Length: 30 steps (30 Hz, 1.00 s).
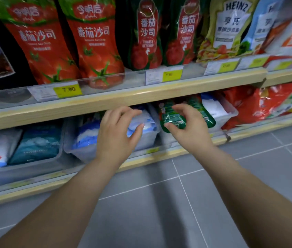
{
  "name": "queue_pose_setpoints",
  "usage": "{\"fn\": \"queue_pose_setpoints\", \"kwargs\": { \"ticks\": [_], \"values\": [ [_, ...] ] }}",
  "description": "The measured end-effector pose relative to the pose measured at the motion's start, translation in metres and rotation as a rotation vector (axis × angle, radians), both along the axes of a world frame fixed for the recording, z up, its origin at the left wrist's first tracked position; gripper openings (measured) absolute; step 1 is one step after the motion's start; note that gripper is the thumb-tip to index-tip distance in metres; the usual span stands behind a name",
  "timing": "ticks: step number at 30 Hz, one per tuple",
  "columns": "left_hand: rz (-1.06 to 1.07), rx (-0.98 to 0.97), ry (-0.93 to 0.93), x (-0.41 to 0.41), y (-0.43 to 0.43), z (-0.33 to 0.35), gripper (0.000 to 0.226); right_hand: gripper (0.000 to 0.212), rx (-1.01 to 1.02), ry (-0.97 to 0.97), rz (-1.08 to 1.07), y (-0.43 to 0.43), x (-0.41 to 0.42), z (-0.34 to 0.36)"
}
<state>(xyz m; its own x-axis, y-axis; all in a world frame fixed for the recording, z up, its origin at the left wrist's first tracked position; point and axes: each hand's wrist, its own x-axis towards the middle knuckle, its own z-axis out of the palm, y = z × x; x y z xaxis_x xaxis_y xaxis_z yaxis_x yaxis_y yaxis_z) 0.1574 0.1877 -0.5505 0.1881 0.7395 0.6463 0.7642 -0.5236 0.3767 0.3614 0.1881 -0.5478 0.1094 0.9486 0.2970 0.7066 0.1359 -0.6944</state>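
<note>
Wood-edged shop shelves (123, 97) stand over a grey, seemingly tiled floor (159, 203).

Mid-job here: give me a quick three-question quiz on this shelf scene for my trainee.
1. Multiple choice: which item does the right hand pinch between thumb and fingers?
A) a red ketchup pouch
B) the green pouch
C) a yellow price tag

2. True or false: the left hand is up among the ketchup pouches on the upper shelf.

3. Fill in: the blue-and-white bag by the left hand sits in a clear plastic ___.

Key: 1 B; 2 false; 3 bin.
</note>
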Motion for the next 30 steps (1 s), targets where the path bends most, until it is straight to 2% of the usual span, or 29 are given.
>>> {"fn": "queue_pose_setpoints", "kwargs": {
  "ticks": [4, 7, 10, 13, 16, 22, 24, 26, 30],
  "values": [
    [-0.084, -0.199, 0.024, 0.024, -0.007, -0.030, 0.035, 0.081, -0.173, -0.340, 0.130, 0.001, 0.026, -0.038],
    [-0.095, -0.328, 0.015, 0.035, -0.009, -0.044, 0.042, 0.069, -0.160, -0.509, 0.162, 0.005, 0.032, -0.054],
    [-0.089, -0.404, 0.005, 0.043, -0.007, -0.052, 0.050, 0.048, -0.050, -0.545, 0.166, 0.007, 0.034, -0.058],
    [-0.075, -0.438, 0.018, 0.053, -0.001, -0.054, 0.058, 0.030, 0.109, -0.425, 0.165, 0.003, 0.038, -0.050],
    [-0.078, -0.452, 0.009, 0.067, 0.008, -0.051, 0.062, 0.025, 0.190, -0.295, 0.174, -0.004, 0.043, -0.033],
    [-0.069, -0.300, -0.135, 0.093, 0.019, -0.028, 0.032, 0.027, 0.237, -0.079, 0.140, -0.015, 0.054, -0.007],
    [-0.071, -0.261, -0.154, 0.097, 0.018, -0.019, 0.028, 0.028, 0.235, 0.021, 0.114, -0.016, 0.056, -0.002],
    [-0.080, -0.246, -0.148, 0.099, 0.018, -0.011, 0.025, 0.036, 0.236, 0.135, 0.089, -0.015, 0.057, 0.001],
    [-0.112, -0.198, -0.143, 0.101, 0.016, 0.008, 0.017, 0.080, 0.097, 0.389, 0.003, -0.012, 0.055, 0.000]
  ]
}}
